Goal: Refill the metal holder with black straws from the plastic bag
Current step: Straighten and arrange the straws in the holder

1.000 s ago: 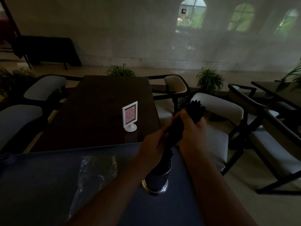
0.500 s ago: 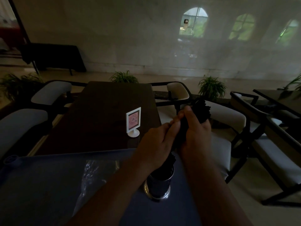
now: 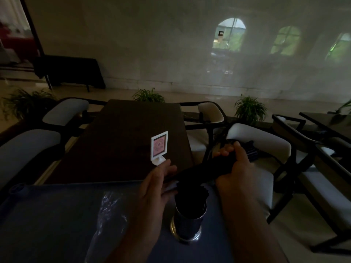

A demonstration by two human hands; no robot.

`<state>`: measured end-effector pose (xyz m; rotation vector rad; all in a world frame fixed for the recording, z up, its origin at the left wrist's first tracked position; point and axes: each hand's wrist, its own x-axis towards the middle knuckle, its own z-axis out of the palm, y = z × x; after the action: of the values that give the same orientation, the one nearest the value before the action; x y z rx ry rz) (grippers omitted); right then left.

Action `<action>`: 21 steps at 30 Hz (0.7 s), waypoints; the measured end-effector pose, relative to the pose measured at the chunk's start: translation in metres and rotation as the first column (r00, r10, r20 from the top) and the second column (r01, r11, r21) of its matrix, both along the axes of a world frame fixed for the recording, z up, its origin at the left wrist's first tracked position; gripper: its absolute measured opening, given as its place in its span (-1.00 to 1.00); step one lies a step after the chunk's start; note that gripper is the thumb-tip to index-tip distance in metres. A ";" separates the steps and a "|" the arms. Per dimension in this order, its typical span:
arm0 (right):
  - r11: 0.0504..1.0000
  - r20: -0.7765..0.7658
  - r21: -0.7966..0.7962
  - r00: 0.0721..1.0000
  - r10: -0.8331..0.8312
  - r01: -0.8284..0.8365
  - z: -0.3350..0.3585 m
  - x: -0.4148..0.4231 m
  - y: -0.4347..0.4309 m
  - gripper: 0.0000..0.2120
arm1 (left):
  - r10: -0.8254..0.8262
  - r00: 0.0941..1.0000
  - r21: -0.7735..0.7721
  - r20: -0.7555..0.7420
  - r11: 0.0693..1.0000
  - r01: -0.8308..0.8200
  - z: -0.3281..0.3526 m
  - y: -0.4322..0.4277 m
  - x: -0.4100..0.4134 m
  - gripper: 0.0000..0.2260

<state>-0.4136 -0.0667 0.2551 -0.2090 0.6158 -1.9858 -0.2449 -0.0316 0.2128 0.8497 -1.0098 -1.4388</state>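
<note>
The right hand [image 3: 240, 168] is closed around a bundle of black straws [image 3: 199, 172], tilted over the metal holder [image 3: 188, 219]. The left hand [image 3: 157, 184] is spread, supporting the lower ends at 9 o'clock. The straws look light, smooth and slippery (grip mid-bundle). The plastic bag [image 3: 110, 211] lies on the counter [image 3: 47, 215]. The sign stand [image 3: 159, 146] is unreadable.

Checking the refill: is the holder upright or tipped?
Upright. The holder stands on its base on the blue surface, mouth up, dark straws rising from it.

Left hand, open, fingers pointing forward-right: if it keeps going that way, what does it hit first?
Probably the bundle of black straws that the right hand grips; the left hand is already beside it. Depth unclear.
</note>
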 end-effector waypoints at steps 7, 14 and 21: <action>0.997 -0.019 0.066 0.999 -0.042 0.043 -0.012 0.018 0.006 -0.92 | 0.131 0.988 -0.019 0.080 0.991 -0.130 0.002 0.009 -0.008 -0.78; 0.989 -0.116 0.073 0.986 -0.123 0.132 -0.018 0.023 0.011 -0.80 | 0.109 0.993 0.084 0.046 0.990 -0.113 0.004 0.016 -0.030 -0.81; 0.992 0.118 0.124 0.993 -0.001 -0.014 -0.016 0.034 0.015 -0.83 | 0.180 0.904 0.231 -0.388 0.968 -0.094 0.016 0.010 -0.021 -0.62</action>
<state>-0.3792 -0.0519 0.2395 -0.0174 0.6592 -1.9305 -0.2657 -0.0214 0.2284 0.7111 -0.4803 -1.5342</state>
